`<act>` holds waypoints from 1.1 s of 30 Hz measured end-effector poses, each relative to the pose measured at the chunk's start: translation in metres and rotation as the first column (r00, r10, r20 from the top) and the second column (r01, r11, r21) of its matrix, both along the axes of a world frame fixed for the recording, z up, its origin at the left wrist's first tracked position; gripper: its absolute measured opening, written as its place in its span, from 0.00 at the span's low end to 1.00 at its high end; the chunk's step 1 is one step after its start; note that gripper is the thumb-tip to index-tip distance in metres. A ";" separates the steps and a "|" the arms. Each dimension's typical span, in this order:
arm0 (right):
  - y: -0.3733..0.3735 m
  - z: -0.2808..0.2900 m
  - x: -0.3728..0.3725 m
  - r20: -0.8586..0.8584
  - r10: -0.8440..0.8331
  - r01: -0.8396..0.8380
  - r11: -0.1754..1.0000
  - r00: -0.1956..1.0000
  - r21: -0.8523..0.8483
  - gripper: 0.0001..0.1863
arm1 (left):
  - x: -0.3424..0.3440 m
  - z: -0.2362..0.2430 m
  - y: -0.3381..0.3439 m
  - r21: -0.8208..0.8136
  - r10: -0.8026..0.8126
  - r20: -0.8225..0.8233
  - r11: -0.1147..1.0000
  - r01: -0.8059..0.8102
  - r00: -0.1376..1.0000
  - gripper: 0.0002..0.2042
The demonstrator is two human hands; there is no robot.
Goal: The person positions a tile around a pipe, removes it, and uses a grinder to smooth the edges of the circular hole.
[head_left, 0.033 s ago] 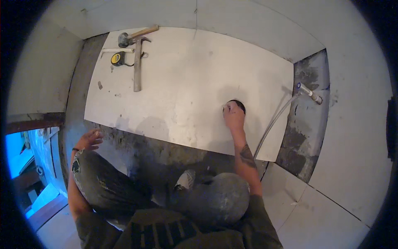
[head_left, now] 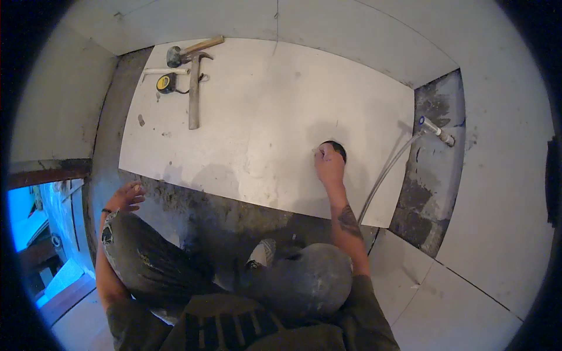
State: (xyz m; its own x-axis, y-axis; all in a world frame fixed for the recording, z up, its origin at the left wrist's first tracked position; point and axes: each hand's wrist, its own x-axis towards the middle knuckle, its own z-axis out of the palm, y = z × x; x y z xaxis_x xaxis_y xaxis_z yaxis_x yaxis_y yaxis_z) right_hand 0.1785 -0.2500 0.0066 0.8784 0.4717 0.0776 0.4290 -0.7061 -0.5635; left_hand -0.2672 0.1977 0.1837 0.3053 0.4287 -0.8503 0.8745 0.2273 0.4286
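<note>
A large white tile (head_left: 263, 117) lies in front of me, with a round dark hole (head_left: 338, 150) in its right part. At that hole my right hand (head_left: 329, 165) has its fingers curled together on its left rim; what they hold, if anything, is too hidden to name. My left hand (head_left: 124, 199) hangs open, fingers loosely apart, by my left knee. On the tile's upper left lie a mallet (head_left: 174, 57), a claw hammer (head_left: 194, 99), a pale rod (head_left: 152, 71) and a yellow-and-black tape measure (head_left: 165, 83).
A chrome valve (head_left: 433, 130) with a braided hose (head_left: 381, 181) juts out at the right of the white tile. Grey tiled walls (head_left: 351, 29) surround it, bare grey cement (head_left: 216, 205) borders it, and a blue-lit opening (head_left: 41, 228) is at the lower left.
</note>
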 end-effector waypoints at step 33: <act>-0.006 0.000 0.004 0.001 0.117 -0.116 0.984 0.993 0.139 0.08 | -0.009 0.004 0.003 -0.012 0.042 0.070 0.999 -0.041 0.997 0.26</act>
State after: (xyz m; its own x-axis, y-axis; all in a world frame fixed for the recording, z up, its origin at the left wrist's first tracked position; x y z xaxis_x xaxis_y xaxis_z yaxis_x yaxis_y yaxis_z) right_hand 0.1827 -0.2564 0.0064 0.8188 0.5559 0.1433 0.4993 -0.5665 -0.6556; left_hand -0.2761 0.2011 0.1875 0.3464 0.4334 -0.8320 0.8319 0.2679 0.4859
